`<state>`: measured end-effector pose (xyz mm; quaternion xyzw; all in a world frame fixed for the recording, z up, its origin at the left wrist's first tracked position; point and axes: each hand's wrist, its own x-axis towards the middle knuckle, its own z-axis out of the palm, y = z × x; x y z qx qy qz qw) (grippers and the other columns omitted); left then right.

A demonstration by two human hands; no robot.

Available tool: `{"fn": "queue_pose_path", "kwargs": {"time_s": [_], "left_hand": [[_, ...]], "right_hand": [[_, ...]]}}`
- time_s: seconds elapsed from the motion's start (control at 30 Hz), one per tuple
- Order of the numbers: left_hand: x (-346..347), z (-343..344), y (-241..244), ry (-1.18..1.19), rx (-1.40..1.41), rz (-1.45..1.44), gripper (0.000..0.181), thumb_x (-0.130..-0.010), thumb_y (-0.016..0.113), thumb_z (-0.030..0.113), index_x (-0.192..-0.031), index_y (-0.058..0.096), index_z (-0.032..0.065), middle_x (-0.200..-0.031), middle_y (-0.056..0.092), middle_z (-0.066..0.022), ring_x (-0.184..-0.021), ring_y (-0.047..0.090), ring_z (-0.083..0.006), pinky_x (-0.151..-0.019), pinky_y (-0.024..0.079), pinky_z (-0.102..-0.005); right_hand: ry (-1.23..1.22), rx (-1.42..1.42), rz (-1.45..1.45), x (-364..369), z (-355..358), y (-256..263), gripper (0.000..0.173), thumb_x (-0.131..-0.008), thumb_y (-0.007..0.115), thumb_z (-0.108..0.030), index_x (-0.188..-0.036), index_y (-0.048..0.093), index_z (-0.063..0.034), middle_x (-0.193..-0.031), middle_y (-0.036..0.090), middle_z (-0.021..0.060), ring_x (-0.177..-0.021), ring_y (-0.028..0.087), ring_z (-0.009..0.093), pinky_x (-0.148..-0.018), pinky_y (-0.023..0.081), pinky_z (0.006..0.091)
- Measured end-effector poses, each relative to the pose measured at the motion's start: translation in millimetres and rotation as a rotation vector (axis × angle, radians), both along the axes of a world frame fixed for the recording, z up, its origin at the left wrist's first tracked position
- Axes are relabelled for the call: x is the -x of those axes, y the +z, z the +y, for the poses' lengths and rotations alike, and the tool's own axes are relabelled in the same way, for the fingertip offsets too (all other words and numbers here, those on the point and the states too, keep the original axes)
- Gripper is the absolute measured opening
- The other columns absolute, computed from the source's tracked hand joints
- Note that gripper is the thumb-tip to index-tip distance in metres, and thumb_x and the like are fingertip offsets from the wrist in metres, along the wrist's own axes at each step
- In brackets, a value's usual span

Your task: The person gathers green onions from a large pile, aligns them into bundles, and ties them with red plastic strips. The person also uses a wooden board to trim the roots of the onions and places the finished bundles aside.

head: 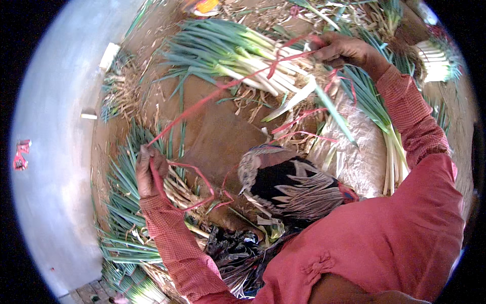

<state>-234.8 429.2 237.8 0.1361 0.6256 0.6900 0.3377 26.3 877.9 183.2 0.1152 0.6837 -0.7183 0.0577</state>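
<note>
A red plastic string [197, 105] runs stretched on a slant between my two hands. My left hand [152, 169] is closed on one part of it, with a loose loop hanging below. My right hand [340, 52] grips the string's other part at upper right, where a knot-like tangle and loose ends dangle. Behind the string lies a pile of green onions [228, 53], leaves to the left and white stalks to the right. A single stalk [331, 104] rests below my right hand. More green onions [125, 174] lie under and beside my left hand.
A pale plastic sack [358, 140] lies on the right, with green onions [391, 155] beside it. Tied bundles [436, 62] stand at far right, others [136, 283] at lower left. Patterned cloth [296, 186] covers my lap. Trimmings litter the brown ground; a grey paved strip [53, 212] borders it.
</note>
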Motion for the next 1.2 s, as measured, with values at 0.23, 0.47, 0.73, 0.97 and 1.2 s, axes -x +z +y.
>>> {"fn": "queue_pose_path", "kwargs": {"time_s": [0.23,0.47,0.73,0.97,1.2], "left_hand": [[65.7,-156.9,-30.1,0.195,0.197,-0.008,0.025,-0.090,0.050,0.030,-0.078,0.049,0.0069,-0.051,0.028,0.0048,-0.039,0.024,-0.0048,-0.035,0.020,-0.0199],[92.1,-219.0,-86.2,0.118,0.782,-0.115,0.027,-0.078,0.066,0.028,-0.086,0.060,0.0028,-0.059,0.051,0.0004,-0.042,0.040,-0.0065,-0.038,0.031,-0.0197],[236.4,-277.8,-200.6,0.551,0.777,0.458,0.031,-0.080,0.065,0.029,-0.069,0.061,-0.0007,-0.054,0.047,0.0035,-0.049,0.037,-0.0058,-0.045,0.028,-0.0237],[358.2,-273.5,-301.0,0.514,0.883,0.735,0.037,-0.076,0.066,0.032,-0.086,0.060,-0.0027,-0.073,0.061,-0.0102,-0.062,0.053,-0.0196,-0.060,0.043,-0.0326],[242.6,-188.6,-318.6,0.413,0.986,1.151,0.017,-0.076,0.061,0.009,-0.091,0.059,-0.0001,-0.084,0.059,-0.0135,-0.079,0.056,-0.0265,-0.073,0.044,-0.0333]], "right_hand": [[-0.032,-0.202,0.017,28.8,34.1,-21.4,0.030,-0.080,0.061,-0.032,-0.076,0.051,-0.0037,-0.048,0.034,-0.0058,-0.038,0.030,0.004,-0.035,0.022,0.0201],[-0.154,-0.586,-0.061,131.1,32.0,-80.3,0.032,-0.079,0.059,-0.038,-0.073,0.058,-0.0072,-0.055,0.039,-0.0063,-0.043,0.032,0.004,-0.040,0.021,0.0215],[-0.344,-0.777,0.117,380.9,-15.3,-171.0,0.035,-0.075,0.062,-0.040,-0.077,0.064,-0.0060,-0.047,0.038,-0.0020,-0.043,0.039,0.011,-0.042,0.031,0.0282],[0.074,-1.772,0.613,487.8,4.3,-264.5,0.027,-0.078,0.055,-0.023,-0.098,0.058,-0.0038,-0.084,0.058,0.0098,-0.078,0.056,0.027,-0.067,0.043,0.0385],[0.100,-1.011,0.008,420.2,-122.3,-276.1,0.047,-0.083,0.049,-0.045,-0.106,0.054,-0.0040,-0.096,0.056,0.0205,-0.082,0.056,0.033,-0.075,0.043,0.0432]]}}
